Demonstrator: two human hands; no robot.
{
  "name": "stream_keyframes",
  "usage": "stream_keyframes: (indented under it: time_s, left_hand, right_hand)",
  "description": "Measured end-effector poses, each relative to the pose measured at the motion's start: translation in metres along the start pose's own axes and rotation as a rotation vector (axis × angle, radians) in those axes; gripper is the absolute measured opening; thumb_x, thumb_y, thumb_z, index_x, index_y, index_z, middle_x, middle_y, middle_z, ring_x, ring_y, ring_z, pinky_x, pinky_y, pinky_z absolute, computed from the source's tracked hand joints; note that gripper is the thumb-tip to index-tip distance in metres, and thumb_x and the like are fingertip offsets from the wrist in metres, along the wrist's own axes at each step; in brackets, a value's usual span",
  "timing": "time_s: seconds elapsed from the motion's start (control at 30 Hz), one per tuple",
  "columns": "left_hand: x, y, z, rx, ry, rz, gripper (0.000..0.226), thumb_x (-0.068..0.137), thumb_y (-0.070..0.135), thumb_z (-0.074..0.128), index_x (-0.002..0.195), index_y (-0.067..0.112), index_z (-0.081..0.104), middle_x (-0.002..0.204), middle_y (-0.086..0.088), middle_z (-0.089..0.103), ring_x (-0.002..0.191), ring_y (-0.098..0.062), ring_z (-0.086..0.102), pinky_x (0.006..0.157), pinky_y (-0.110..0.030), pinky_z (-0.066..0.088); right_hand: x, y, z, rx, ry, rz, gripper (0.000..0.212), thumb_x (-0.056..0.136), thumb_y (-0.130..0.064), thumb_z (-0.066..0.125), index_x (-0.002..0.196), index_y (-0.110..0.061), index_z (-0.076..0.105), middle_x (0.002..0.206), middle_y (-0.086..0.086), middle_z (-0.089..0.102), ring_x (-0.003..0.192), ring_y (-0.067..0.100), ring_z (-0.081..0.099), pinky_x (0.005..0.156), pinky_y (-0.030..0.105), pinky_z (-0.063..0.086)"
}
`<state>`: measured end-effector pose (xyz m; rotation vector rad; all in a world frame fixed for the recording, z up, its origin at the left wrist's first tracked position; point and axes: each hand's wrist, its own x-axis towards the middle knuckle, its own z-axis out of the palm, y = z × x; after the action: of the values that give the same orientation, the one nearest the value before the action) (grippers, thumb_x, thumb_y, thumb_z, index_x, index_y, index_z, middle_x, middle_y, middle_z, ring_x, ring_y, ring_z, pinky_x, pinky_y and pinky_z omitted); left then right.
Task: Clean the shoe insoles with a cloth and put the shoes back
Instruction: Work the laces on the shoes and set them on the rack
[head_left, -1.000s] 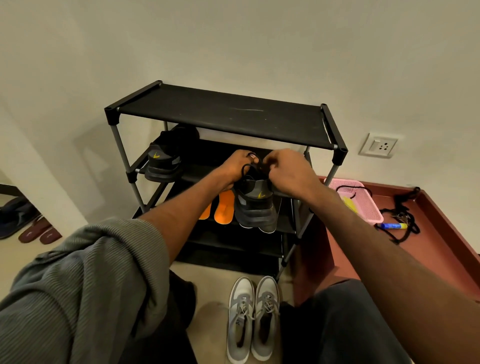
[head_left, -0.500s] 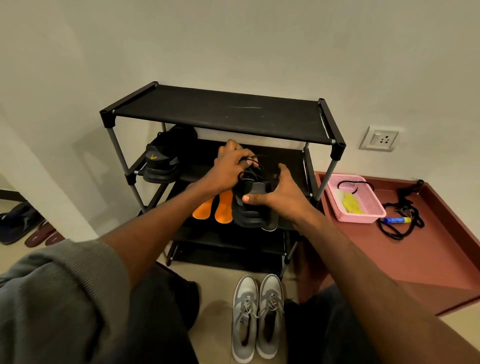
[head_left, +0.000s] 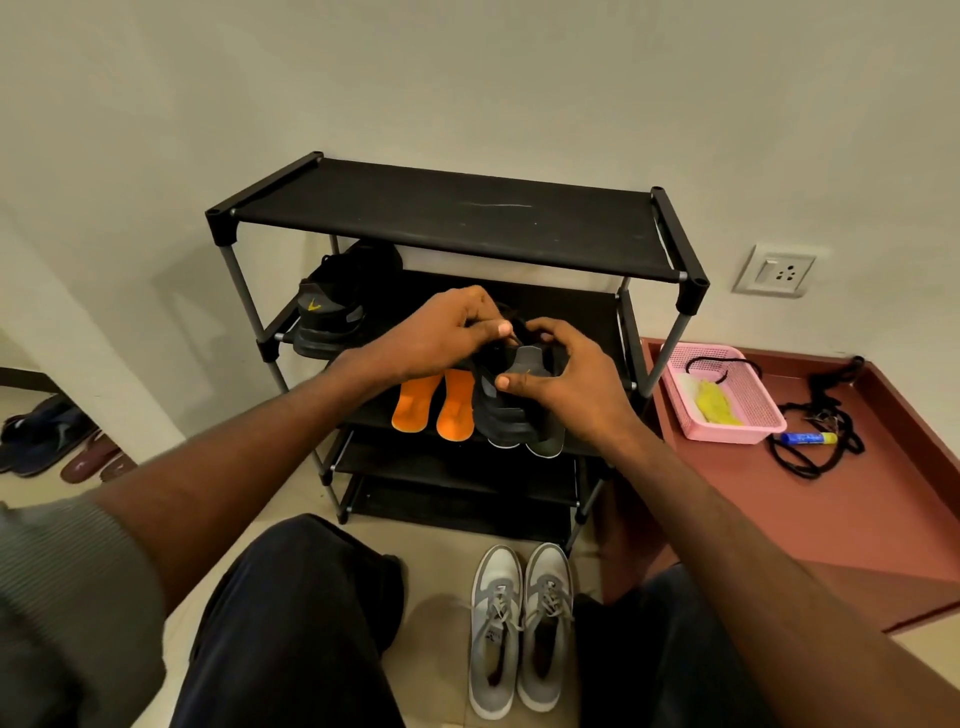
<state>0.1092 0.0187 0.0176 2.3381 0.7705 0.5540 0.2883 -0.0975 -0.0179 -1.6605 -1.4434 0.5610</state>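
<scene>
A black sports shoe (head_left: 506, 410) with a grey heel tab is held heel-first in front of the black shoe rack (head_left: 447, 218), over its middle shelf. My right hand (head_left: 566, 384) grips the shoe's heel and collar. My left hand (head_left: 441, 332) pinches the black laces at the shoe's top. Two orange insoles (head_left: 434, 402) lie side by side on the middle shelf, just left of the shoe. The matching black shoe (head_left: 332, 312) sits on the upper shelf at the left. A yellow cloth (head_left: 714, 405) lies in the pink basket (head_left: 763, 423).
A pair of grey sneakers (head_left: 519, 623) stands on the floor between my knees. To the right, a red-brown low ledge (head_left: 857, 519) carries the basket, a black cord (head_left: 821, 441) and a blue tube (head_left: 808, 439). Sandals (head_left: 62, 447) lie on the floor at far left.
Both hands shifted on the black shoe: my right hand moved from the laces to the heel, then up onto the collar. My left hand stayed at the laces. The view pulled back slightly.
</scene>
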Motion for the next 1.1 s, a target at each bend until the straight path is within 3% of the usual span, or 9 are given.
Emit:
stream_keyframes:
  time_s: [0.13,0.3,0.43,0.5,0.57,0.67,0.83,1.0,1.1]
  left_hand:
    - [0.009,0.009,0.013,0.097,0.054,-0.033,0.009,0.093,0.014,0.071,0.097,0.017,0.079,0.099,0.010,0.062,0.091,-0.002,0.061,0.087,-0.023,0.055]
    - [0.012,0.014,0.014,0.131,-0.003,-0.065,0.010,0.090,0.007,0.073,0.093,0.014,0.080,0.090,0.011,0.067,0.083,0.010,0.062,0.082,-0.015,0.055]
    - [0.007,0.007,0.002,0.080,-0.198,-0.096,0.026,0.099,0.015,0.062,0.081,0.028,0.075,0.095,0.008,0.053,0.089,-0.007,0.054,0.086,-0.030,0.049]
    - [-0.001,0.004,-0.004,-0.040,-0.223,-0.088,0.023,0.104,0.019,0.054,0.097,0.020,0.075,0.104,0.004,0.053,0.100,-0.015,0.057,0.093,-0.035,0.051]
    - [-0.009,-0.001,-0.007,-0.171,-0.096,-0.044,0.026,0.106,0.016,0.049,0.118,0.018,0.072,0.113,0.007,0.058,0.111,-0.009,0.060,0.099,-0.027,0.052]
    - [-0.022,-0.023,-0.007,-0.156,0.322,-0.033,0.026,0.104,0.012,0.054,0.121,0.021,0.072,0.120,0.007,0.061,0.116,-0.002,0.058,0.101,-0.024,0.050]
    - [-0.051,-0.084,0.005,0.050,1.090,-0.336,0.034,0.097,0.005,0.058,0.123,0.026,0.066,0.130,0.000,0.047,0.125,-0.013,0.043,0.103,-0.036,0.051]
    - [-0.055,-0.116,0.019,0.064,1.115,-0.494,0.062,0.092,0.015,0.069,0.146,0.033,0.042,0.150,-0.005,0.031,0.139,-0.025,0.034,0.110,-0.047,0.047]
    - [-0.054,-0.133,0.014,0.030,1.080,-0.452,0.070,0.091,0.013,0.069,0.150,0.031,0.036,0.152,-0.003,0.037,0.140,-0.023,0.038,0.113,-0.049,0.044]
  right_hand:
    - [-0.006,0.001,0.006,-0.051,0.054,-0.055,0.058,0.067,-0.046,0.093,0.112,-0.031,0.060,0.109,-0.009,0.065,0.103,0.012,0.063,0.088,0.043,0.058]
    - [-0.014,0.003,0.009,-0.136,0.096,-0.086,0.049,0.067,-0.050,0.092,0.102,-0.027,0.067,0.102,-0.010,0.064,0.095,0.006,0.058,0.079,0.031,0.054]
    - [-0.017,0.004,0.017,-0.177,0.176,-0.108,0.048,0.071,-0.050,0.090,0.105,-0.024,0.069,0.104,-0.009,0.065,0.095,0.006,0.058,0.078,0.026,0.051]
    - [-0.016,0.004,0.021,-0.160,0.210,-0.105,0.045,0.072,-0.046,0.090,0.104,-0.023,0.070,0.104,-0.009,0.065,0.094,0.005,0.059,0.077,0.025,0.051]
    - [-0.012,-0.001,0.027,-0.147,0.235,-0.107,0.044,0.072,-0.044,0.091,0.104,-0.022,0.070,0.103,-0.009,0.065,0.092,0.005,0.059,0.076,0.024,0.050]
    - [0.002,-0.013,0.042,-0.122,0.260,-0.091,0.045,0.071,-0.046,0.091,0.104,-0.022,0.071,0.102,-0.010,0.064,0.091,0.005,0.058,0.073,0.022,0.046]
    - [0.042,-0.038,0.076,-0.078,0.247,-0.065,0.045,0.075,-0.043,0.090,0.109,-0.022,0.070,0.109,-0.007,0.063,0.095,0.006,0.056,0.068,0.011,0.033]
    - [0.077,-0.049,0.111,-0.120,0.259,-0.053,0.056,0.079,-0.040,0.089,0.125,-0.017,0.067,0.126,0.004,0.063,0.105,0.014,0.060,0.073,0.015,0.039]
    - [0.092,-0.056,0.138,-0.142,0.271,-0.037,0.055,0.081,-0.040,0.088,0.127,-0.019,0.066,0.129,0.005,0.060,0.111,0.018,0.060,0.065,0.010,0.027]
